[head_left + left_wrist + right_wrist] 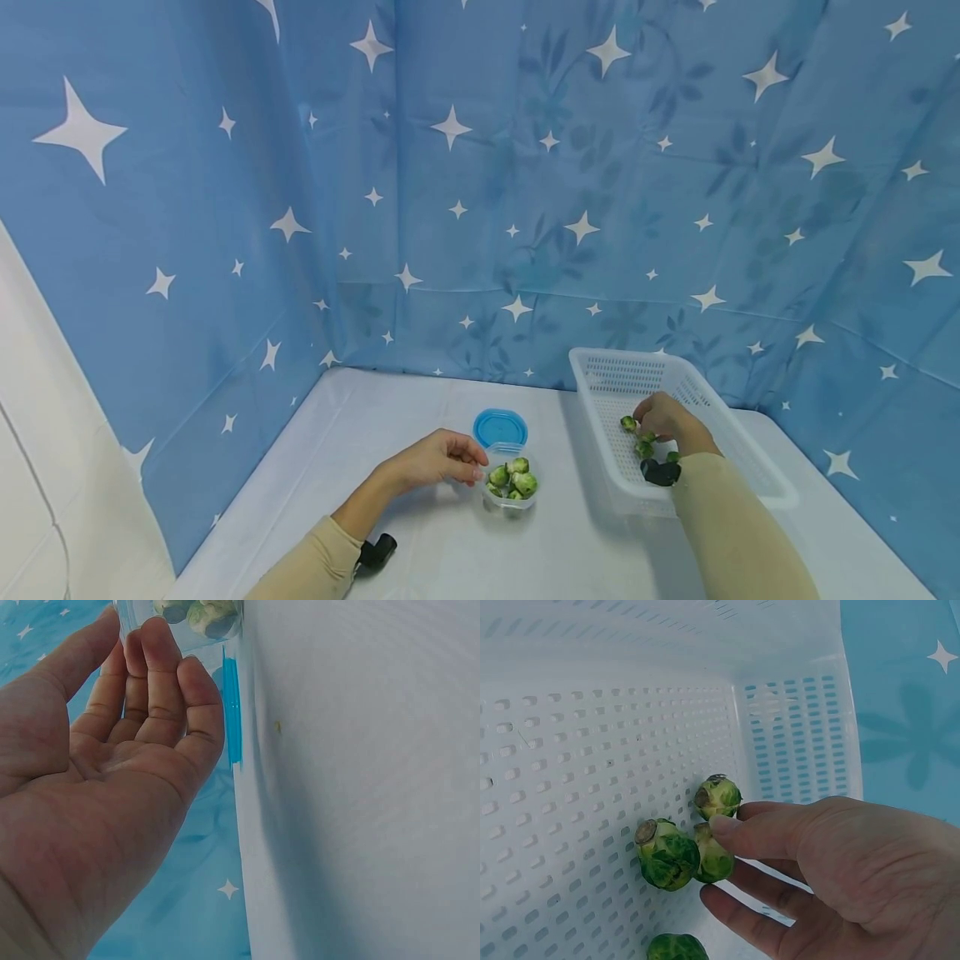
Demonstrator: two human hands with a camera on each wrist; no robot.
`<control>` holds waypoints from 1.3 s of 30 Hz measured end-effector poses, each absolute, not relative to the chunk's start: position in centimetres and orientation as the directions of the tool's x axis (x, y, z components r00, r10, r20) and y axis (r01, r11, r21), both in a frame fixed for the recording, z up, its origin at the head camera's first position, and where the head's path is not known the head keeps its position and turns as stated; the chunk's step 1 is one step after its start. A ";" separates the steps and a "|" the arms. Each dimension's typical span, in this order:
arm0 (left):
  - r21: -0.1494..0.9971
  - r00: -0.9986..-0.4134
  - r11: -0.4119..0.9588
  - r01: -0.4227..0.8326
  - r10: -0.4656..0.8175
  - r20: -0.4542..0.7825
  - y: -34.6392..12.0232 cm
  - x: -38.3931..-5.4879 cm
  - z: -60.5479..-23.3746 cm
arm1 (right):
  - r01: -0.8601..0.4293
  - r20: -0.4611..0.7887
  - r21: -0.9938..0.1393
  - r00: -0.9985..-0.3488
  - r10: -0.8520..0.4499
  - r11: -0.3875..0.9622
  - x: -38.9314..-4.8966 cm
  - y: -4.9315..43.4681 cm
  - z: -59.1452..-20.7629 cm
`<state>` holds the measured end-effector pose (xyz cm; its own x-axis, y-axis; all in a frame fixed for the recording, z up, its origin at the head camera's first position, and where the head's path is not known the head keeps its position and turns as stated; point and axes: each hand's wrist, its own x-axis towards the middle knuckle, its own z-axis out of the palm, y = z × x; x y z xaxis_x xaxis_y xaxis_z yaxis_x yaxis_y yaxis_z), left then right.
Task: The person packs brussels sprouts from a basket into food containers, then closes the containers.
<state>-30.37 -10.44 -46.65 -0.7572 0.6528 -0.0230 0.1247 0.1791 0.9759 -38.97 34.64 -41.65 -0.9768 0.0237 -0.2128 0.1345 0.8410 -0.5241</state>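
Observation:
My right hand (667,419) reaches down into a white perforated plastic basket (618,375). In the right wrist view its thumb and fingers pinch a green Brussels sprout (715,864). Right against that one lie a larger sprout (667,856) and another sprout (718,795); part of one more (676,948) shows at the lower edge. My left hand (438,458) stays beside a small clear plastic container (510,503) holding several Brussels sprouts (523,482). Its fingers are loosely bent, tips close to the container's left side; whether they touch it I cannot tell.
A round blue lid (500,427) lies on the white-covered table (562,550) just behind the container. Blue curtain (450,183) with white stars hangs behind and along both sides. Black wrist devices show under the left sleeve (330,546) and by the right wrist.

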 end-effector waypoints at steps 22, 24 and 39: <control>0.976 -0.757 0.181 0.124 0.653 -0.025 -10.4 -30.3 -46.5 | 0.199 -0.261 -0.517 -0.963 0.069 0.832 -39.0 34.6 -41.3; 0.976 -0.759 0.181 0.122 0.651 -0.026 -10.5 -30.3 -46.6 | 0.209 -0.264 -0.507 -0.961 0.081 0.836 -39.0 34.6 -41.3; 0.976 -0.754 0.176 0.127 0.657 -0.021 -10.5 -30.5 -46.9 | 0.162 -0.240 -0.503 -0.970 0.042 0.849 -38.5 34.7 -41.4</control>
<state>-30.46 -10.51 -46.85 -0.7536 0.6570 -0.0205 0.1269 0.1761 0.9762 -38.53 34.65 -41.41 -0.9698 0.0423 -0.2403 0.1616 0.8490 -0.5030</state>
